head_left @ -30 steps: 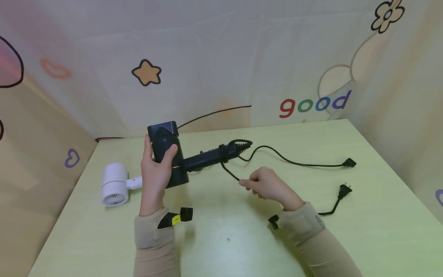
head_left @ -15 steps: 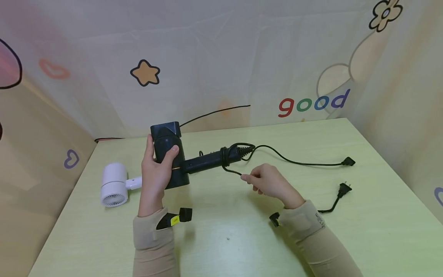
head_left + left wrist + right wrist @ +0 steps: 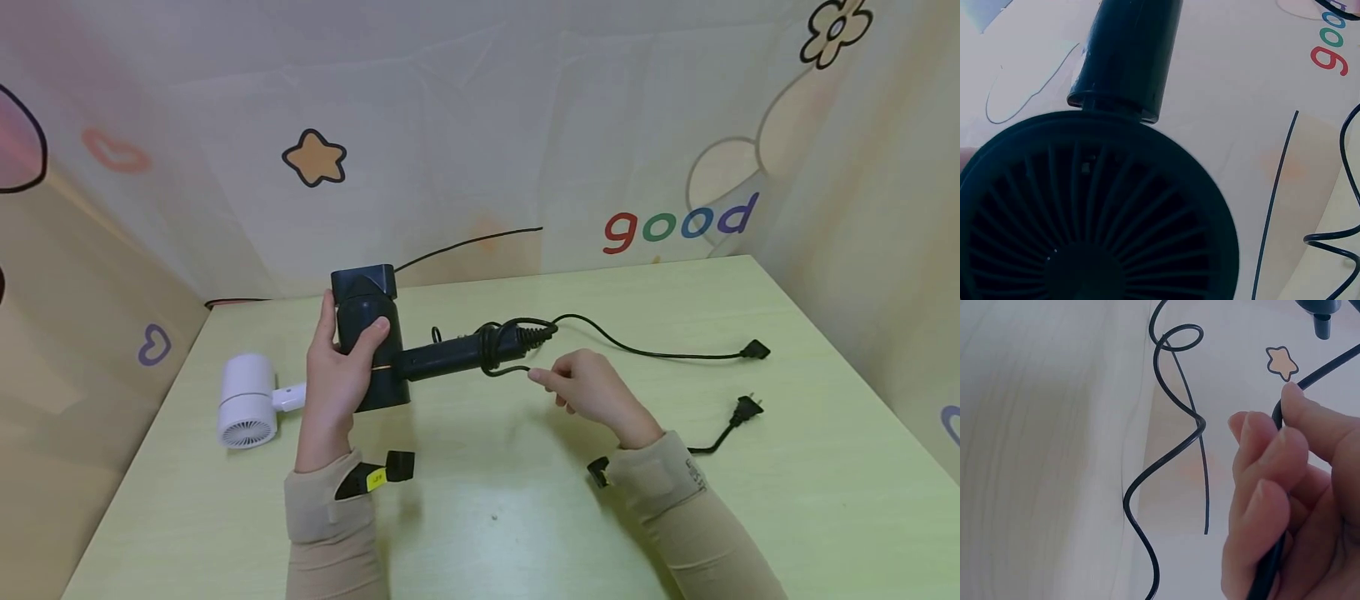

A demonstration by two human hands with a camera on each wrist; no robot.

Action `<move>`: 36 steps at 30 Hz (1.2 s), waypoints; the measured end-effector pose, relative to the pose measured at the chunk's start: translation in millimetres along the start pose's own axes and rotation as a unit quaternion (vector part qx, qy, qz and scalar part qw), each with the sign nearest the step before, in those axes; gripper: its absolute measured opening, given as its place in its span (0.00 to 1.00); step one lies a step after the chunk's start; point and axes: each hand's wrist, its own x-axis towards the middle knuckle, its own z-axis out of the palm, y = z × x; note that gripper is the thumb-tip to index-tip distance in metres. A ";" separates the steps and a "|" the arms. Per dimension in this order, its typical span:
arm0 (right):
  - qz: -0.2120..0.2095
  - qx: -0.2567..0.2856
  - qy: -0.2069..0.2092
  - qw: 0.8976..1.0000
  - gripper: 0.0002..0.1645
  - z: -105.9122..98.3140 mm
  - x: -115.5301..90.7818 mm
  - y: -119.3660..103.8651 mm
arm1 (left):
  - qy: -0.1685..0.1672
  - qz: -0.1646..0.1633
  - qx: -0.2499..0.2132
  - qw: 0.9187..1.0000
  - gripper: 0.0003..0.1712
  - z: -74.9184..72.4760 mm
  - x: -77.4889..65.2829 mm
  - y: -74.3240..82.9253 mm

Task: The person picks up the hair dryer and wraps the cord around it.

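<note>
Your left hand grips the barrel of the dark hair dryer over the table; your right hand pinches its black cord between thumb and fingers. The barrel's long axis runs away from you, nozzle toward the backdrop, handle pointing right. You have two hair dryers, one dark, one white hair dryer, and two black plugs.

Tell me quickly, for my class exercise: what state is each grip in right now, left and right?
Left grip: closed, holding the dark hair dryer.
Right grip: closed, pinching the black cord.
</note>
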 end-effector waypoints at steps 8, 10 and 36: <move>0.003 -0.002 0.013 1.000 0.26 -3.2 2.0 4.0 | -0.015 -0.008 -0.012 1.000 0.46 -2.5 -1.6 1.5; 0.001 -0.005 0.020 1.000 0.25 -4.2 2.8 5.1 | -0.017 -0.008 -0.008 1.000 0.46 -2.9 -1.8 1.7; -0.084 -0.119 0.204 0.968 0.20 -18.6 -5.6 0.4 | -0.112 -0.001 0.102 0.988 0.49 -4.8 -1.0 -1.0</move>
